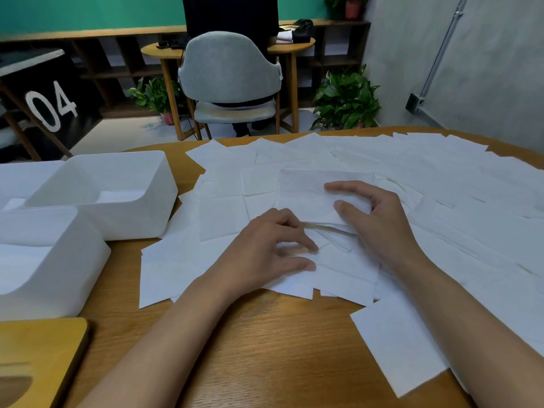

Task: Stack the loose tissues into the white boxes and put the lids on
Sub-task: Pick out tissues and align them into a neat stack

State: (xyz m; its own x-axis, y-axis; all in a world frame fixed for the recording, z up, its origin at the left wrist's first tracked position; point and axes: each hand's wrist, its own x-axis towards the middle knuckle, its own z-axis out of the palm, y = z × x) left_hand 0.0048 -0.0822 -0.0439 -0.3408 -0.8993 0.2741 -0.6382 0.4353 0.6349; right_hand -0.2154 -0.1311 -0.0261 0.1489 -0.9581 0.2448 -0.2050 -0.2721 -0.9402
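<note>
Loose white tissues [412, 184] cover most of the wooden table [265, 343]. My right hand [374, 216] pinches a small stack of tissues [309, 192], thumb on top and fingers under its near edge, lifting that edge slightly. My left hand [270, 248] rests on the tissues just below the stack, fingers lightly bent, touching a sheet. Two open white boxes stand at the left: a far box [123, 213] with a few tissues inside and a near box [59, 275] holding tissues. A wooden lid [44, 348] with an oval slot lies at the bottom left.
Another white box [23, 178] shows at the far left edge. Beyond the table stand a grey chair [232, 78], a small round wooden table [229, 50] and potted plants [347, 98]. A person in dark clothes stands behind the chair. Bare wood lies between my forearms.
</note>
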